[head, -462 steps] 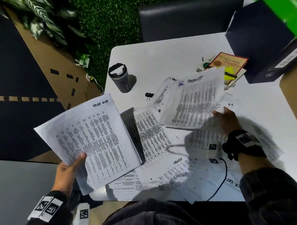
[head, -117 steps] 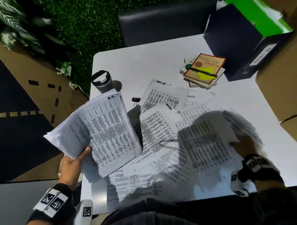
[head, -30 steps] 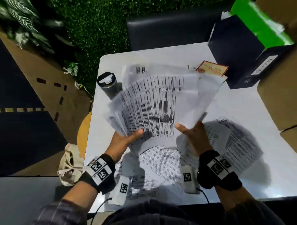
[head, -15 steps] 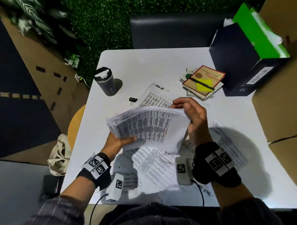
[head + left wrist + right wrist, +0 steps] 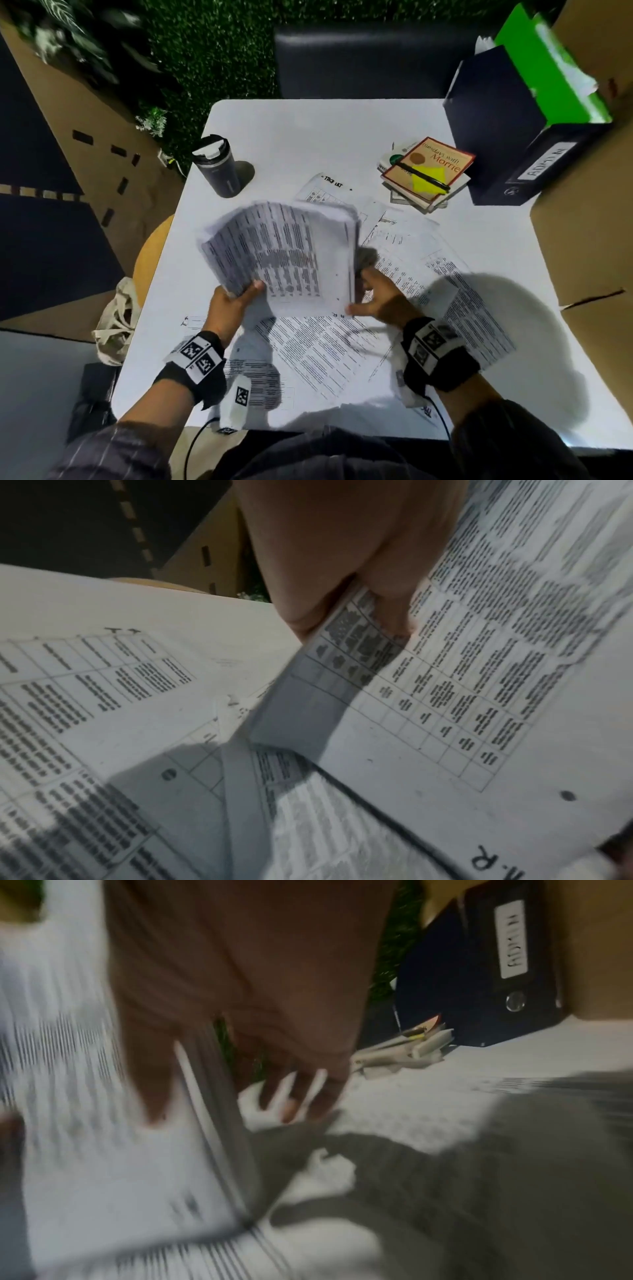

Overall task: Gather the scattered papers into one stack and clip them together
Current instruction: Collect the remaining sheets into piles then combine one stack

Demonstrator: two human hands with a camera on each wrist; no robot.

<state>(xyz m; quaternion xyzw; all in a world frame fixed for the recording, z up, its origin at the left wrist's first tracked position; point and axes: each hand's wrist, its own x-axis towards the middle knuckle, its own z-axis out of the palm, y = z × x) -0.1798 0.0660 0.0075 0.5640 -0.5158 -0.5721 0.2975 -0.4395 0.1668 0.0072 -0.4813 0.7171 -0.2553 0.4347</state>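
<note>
A thick stack of printed papers (image 5: 281,253) hangs above the white table (image 5: 308,130), fanned slightly at its left edge. My left hand (image 5: 236,301) grips its near left corner, thumb on top; the left wrist view shows the thumb (image 5: 387,593) pinching the stack (image 5: 479,696). My right hand (image 5: 373,294) holds the right edge, with the thumb on the face and the fingers (image 5: 301,1096) behind the stack (image 5: 103,1150). Several loose sheets (image 5: 325,349) still lie under and right of the hands. No clip shows.
A dark tumbler (image 5: 219,168) stands at the back left. A pile of books (image 5: 428,171) with a pen lies at the back right, beside a dark binder (image 5: 507,137). A cardboard box (image 5: 582,222) borders the right edge. A tote bag (image 5: 116,318) lies on the floor.
My right hand has slid from the stack's far edge down to its right edge. The stack has turned more face-up and now hides the black clip that was near the tumbler.
</note>
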